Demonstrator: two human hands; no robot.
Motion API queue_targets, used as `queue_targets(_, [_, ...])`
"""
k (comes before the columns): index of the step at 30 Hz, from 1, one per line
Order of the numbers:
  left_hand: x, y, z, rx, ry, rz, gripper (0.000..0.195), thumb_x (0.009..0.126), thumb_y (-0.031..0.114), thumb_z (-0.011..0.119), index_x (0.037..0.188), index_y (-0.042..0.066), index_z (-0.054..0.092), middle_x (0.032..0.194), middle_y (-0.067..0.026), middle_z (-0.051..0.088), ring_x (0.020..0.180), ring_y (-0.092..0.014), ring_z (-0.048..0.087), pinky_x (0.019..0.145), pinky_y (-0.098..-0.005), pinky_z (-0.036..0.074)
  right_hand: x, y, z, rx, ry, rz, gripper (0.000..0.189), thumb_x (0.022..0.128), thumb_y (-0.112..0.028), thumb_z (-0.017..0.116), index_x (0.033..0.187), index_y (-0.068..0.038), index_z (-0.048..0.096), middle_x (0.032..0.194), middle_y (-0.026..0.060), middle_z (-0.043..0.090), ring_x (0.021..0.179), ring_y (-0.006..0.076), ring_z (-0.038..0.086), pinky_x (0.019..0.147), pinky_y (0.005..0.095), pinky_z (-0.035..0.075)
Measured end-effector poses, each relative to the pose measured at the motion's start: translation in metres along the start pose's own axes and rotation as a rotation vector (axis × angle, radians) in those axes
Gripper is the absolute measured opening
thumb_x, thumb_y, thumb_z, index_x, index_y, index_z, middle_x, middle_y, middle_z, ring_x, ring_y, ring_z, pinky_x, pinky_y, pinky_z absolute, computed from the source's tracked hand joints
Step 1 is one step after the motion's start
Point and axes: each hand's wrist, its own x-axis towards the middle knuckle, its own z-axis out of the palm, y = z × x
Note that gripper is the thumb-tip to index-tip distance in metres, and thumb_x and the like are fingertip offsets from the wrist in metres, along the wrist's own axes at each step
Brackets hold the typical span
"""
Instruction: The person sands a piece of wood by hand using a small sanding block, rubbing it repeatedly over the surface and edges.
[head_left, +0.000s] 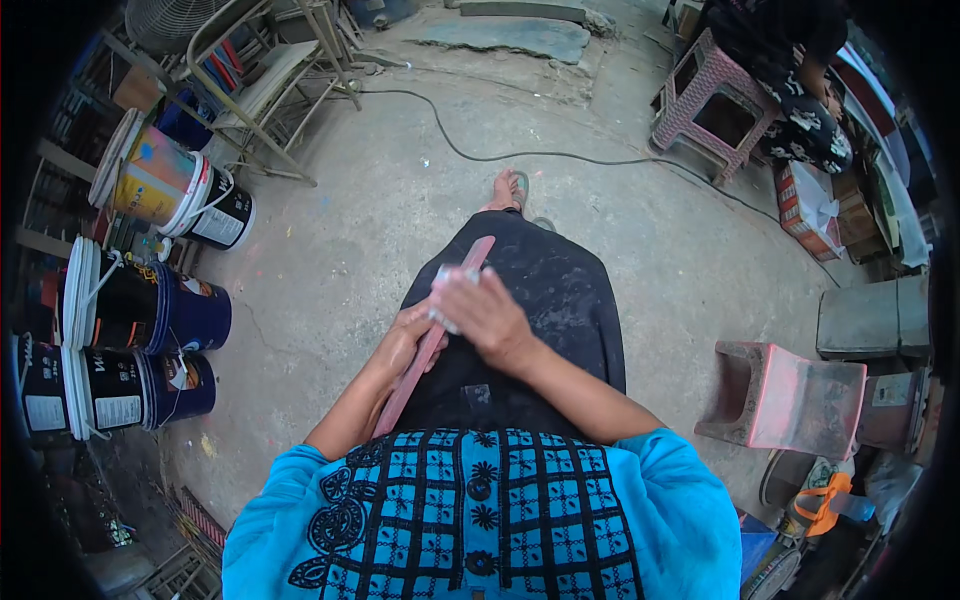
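Observation:
A long flat strip, pinkish-red and probably wooden (409, 382), slants over my dark-clothed lap, its near end against my shirt and its rounded far end beyond my hands. My left hand (414, 334) grips it around the middle. My right hand (484, 311) lies across the strip, just beyond the left, pressing a pale, crumpled cloth or sheet (448, 321) on it. The right hand and the pale piece are blurred, so the piece's material cannot be told.
Paint buckets (191, 311) are stacked at left, near a metal chair (262, 82). A cable (555, 155) crosses the concrete floor ahead. A person sits by a patterned plastic stool (712, 105) at upper right. A pink-edged plastic stool (799, 397) lies at right.

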Motion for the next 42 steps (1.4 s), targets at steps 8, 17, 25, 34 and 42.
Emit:
queue_targets(8, [-0.007,0.048,-0.016,0.130,0.022,0.528,0.035,0.090,0.036,0.051,0.106,0.005,0.054,0.071,-0.0015,0.054,0.053,-0.008,0.048,0.049,-0.0213,0.040,0.031,0.064,-0.030,1.003,0.258,1.040,0.064,0.070,0.019,0.035,0.129,0.001,0.051,0.121,0.0093,0.059,0.118,0.0174,0.052,0.094,0.0294,0.043])
queue_targets(17, [0.001,0.113,0.021,0.031,0.089,1.223,0.036,0.095,0.017,0.045,0.127,0.000,0.042,0.114,-0.0093,0.052,0.107,-0.018,0.049,0.095,-0.0317,0.037,0.097,-0.011,-0.077,0.615,0.218,0.302,0.050,0.081,0.007,0.047,0.131,0.003,0.048,0.133,0.0206,0.050,0.127,0.0322,0.046,0.106,0.0358,0.033])
queue_targets(25, [0.004,0.025,0.017,-0.066,0.061,0.973,0.046,0.095,0.025,0.043,0.133,-0.001,0.037,0.145,-0.0147,0.034,0.133,-0.022,0.034,0.111,-0.0361,0.022,0.059,-0.021,-0.019,0.576,0.086,0.381,0.043,0.088,0.004,0.047,0.131,0.003,0.048,0.130,0.0227,0.052,0.125,0.0370,0.046,0.106,0.0423,0.034])
queue_targets(34, [-0.105,0.006,-0.069,-0.583,-0.510,0.178,0.096,0.075,0.045,0.053,0.146,-0.005,0.010,0.152,-0.0252,0.011,0.142,-0.037,0.012,0.111,-0.0535,0.024,0.028,-0.050,0.000,0.669,-0.233,0.226,0.035,0.085,0.005,0.051,0.119,0.001,0.057,0.123,0.0204,0.057,0.119,0.0351,0.052,0.103,0.0409,0.040])
queue_targets(42, [-0.101,-0.035,-0.154,-0.525,-0.749,-0.282,0.081,0.075,0.038,0.045,0.143,-0.003,0.028,0.146,-0.0257,0.031,0.129,-0.043,0.040,0.097,-0.0447,0.046,0.026,-0.049,0.013,0.688,-0.406,0.139,0.040,0.081,0.010,0.050,0.119,0.000,0.058,0.125,0.0195,0.056,0.122,0.0329,0.051,0.106,0.0389,0.037])
